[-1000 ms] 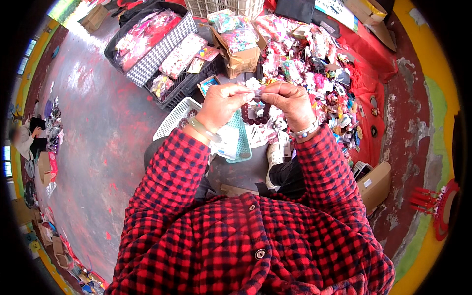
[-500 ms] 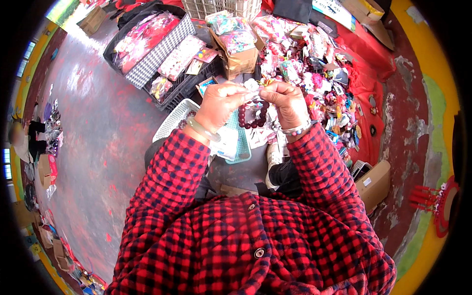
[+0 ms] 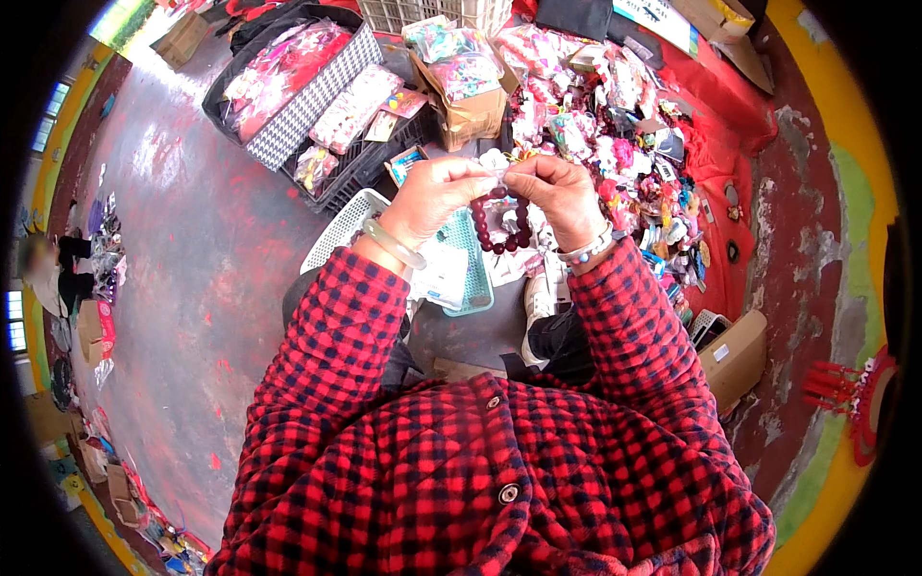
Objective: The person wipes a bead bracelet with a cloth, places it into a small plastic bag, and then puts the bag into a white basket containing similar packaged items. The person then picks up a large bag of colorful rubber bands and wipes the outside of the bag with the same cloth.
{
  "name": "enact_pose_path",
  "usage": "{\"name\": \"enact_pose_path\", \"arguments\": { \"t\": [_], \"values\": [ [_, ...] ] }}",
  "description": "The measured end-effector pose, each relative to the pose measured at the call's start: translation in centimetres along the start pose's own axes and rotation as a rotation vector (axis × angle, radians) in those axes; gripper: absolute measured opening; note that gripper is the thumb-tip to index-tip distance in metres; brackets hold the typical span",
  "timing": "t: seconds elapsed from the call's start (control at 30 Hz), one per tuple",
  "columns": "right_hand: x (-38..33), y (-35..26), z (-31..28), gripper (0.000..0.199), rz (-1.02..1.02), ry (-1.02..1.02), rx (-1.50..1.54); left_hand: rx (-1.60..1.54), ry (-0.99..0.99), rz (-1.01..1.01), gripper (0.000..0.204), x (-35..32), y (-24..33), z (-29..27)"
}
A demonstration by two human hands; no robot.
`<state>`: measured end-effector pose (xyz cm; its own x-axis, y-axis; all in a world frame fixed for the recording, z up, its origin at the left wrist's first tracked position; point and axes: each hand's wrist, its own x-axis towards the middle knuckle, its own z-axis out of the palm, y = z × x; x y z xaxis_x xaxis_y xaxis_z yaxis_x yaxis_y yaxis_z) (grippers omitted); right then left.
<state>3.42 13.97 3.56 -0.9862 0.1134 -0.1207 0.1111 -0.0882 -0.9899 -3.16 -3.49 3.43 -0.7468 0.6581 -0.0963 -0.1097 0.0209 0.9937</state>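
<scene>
My left hand [image 3: 437,197] and my right hand [image 3: 555,192] are raised together in front of me, fingertips almost touching. Between them hangs a bracelet of dark red beads [image 3: 501,223], pinched at its top by both hands, with a small white tag or packet at the fingertips. A pale green bangle [image 3: 391,245] sits on my left wrist and beaded bands [image 3: 588,252] on my right. Both sleeves are red and black check.
A teal and white plastic basket [image 3: 468,278] lies below my hands. Black crates with packets [image 3: 327,125] stand at the upper left, a cardboard box [image 3: 471,110] behind. A heap of colourful trinkets [image 3: 624,125] covers a red cloth at the right. Another cardboard box [image 3: 735,355] sits lower right.
The dark bead bracelet now hangs open and in full view between my hands; a second ago it was bunched at my fingertips. Both hands stayed close together.
</scene>
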Motion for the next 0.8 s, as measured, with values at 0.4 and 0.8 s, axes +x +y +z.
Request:
{"name": "enact_pose_path", "arguments": {
  "t": [0.4, 0.8],
  "values": [
    [-0.6, -0.9, 0.5, 0.009, -0.098, -0.104, -0.237, 0.347, 0.077, 0.314, 0.009, -0.3, -0.6, 0.4],
    [0.0, -0.2, -0.8, 0.006, 0.000, -0.048, 0.074, 0.038, -0.079, 0.159, 0.018, -0.2, -0.3, -0.2]
  ]
}}
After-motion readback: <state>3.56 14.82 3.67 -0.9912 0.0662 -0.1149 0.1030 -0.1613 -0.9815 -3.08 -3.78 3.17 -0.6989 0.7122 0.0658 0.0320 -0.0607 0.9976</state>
